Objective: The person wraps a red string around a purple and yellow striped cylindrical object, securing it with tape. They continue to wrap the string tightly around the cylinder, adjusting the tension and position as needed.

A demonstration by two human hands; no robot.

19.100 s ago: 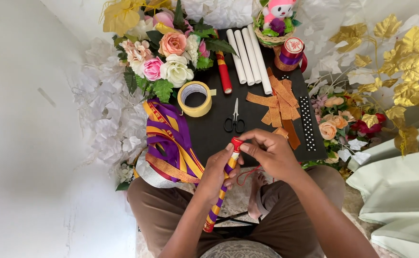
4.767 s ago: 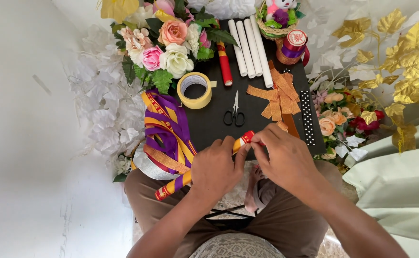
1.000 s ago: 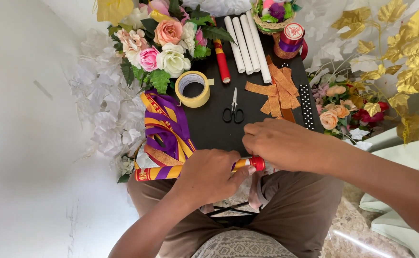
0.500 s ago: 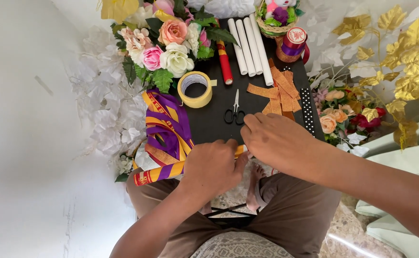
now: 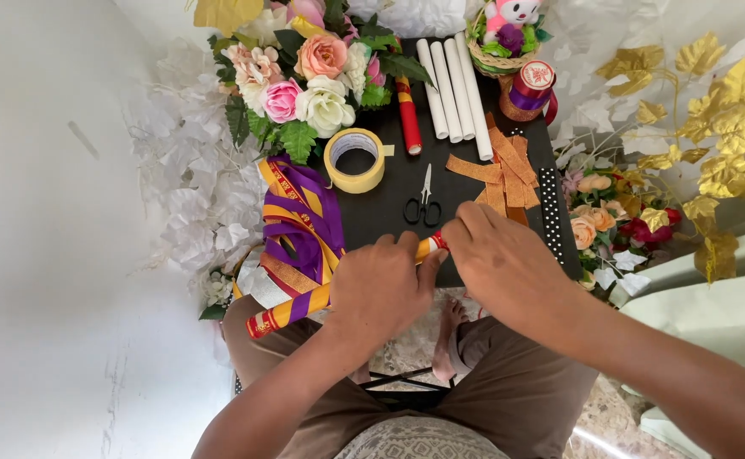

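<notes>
Under both sets of fingers: striped stick, mostly ribbon-wrapped; left hand grips mid-shaft, right hand pinches unwrapped red tip.

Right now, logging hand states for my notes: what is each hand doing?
Left hand: closed around the ribbon-wrapped stick.
Right hand: fingers pinching the stick's red end.

4 white rolls, 1 scissors, 1 tape roll, 2 hands.
</notes>
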